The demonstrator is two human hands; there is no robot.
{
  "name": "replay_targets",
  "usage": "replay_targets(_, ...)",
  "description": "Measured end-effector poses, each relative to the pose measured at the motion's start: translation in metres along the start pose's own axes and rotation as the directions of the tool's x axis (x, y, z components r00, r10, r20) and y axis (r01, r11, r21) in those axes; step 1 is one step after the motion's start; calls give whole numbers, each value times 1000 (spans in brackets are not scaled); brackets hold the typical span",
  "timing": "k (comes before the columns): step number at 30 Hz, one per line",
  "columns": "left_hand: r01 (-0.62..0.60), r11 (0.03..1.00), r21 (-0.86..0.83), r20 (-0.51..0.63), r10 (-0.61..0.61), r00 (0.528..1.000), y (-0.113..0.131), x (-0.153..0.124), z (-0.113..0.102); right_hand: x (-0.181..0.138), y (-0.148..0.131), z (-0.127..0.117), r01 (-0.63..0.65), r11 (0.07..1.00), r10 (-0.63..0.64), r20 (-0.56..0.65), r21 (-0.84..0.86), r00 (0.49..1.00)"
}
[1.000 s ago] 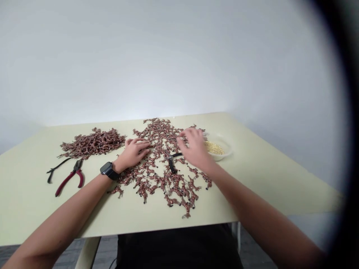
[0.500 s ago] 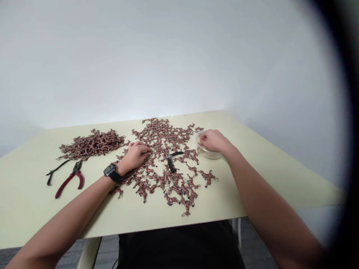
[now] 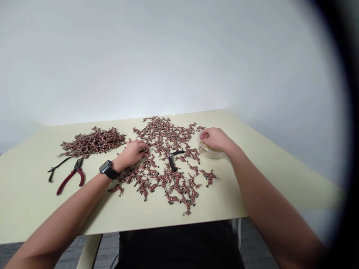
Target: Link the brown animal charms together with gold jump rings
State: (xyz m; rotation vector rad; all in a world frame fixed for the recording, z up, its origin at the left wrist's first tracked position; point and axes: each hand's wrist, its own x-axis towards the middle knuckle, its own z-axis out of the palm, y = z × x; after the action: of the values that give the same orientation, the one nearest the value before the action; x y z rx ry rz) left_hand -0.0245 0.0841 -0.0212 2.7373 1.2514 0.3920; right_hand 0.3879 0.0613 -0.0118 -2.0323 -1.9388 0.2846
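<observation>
My left hand (image 3: pixel 134 152) rests at the left side of a wide spread of small brown animal figurines (image 3: pixel 176 181), perhaps deer or horses. Its fingers curl toward the thumb; a brown bit shows between them, but whether they grip it is unclear. My right hand (image 3: pixel 215 139) dips its pinched fingertips into a clear round plastic tub (image 3: pixel 211 154), which holds tiny gold-coloured pieces. What those fingertips hold is too small to make out. Black-handled cutters (image 3: pixel 172 161) lie with handles apart among the figurines, between my two hands.
A denser heap of brown figurines (image 3: pixel 94 142) sits at the back left. In front of it lie red-handled pliers (image 3: pixel 75 176) and a thin black tool (image 3: pixel 57 167). The pale yellow table (image 3: pixel 224 201) meets a white wall (image 3: pixel 168 56) behind.
My left hand has shifted slightly left, and its thumb and fingers stand a little more apart. The right hand stays at the tub. The view has moved slightly.
</observation>
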Motion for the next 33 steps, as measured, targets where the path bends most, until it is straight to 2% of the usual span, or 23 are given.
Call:
replay_targets(9, -49, 990, -132, -61, 41, 997, 1, 0, -1, -4, -1, -3, 17, 1000, -18, 51, 19, 999)
replay_targets(13, -69, 979, -192, -67, 57, 996, -3, 0, -3, -4, 1, -4, 3, 1000, -3, 38, 4, 999)
replay_targets(16, -117, 982, -146, -49, 111, 993, -4, 0, -4, -4, 1, -7, 0, 1000, 0, 27, -2, 1000)
replay_targets(20, -119, 987, -104, -45, 115, 992, -1, 0, -5, -7, -1, -11, 23, 1000, -24, 58, 18, 998)
replay_targets(26, -155, 980, -121, 85, 166, 982, 4, -1, -8, -7, 0, -12, 19, 987, -45, 165, 158, 985)
replay_targets(33, -141, 983, -119, 77, 151, 986, 7, -1, -10, -2, 4, -7, 23, 995, -35, 118, 98, 992)
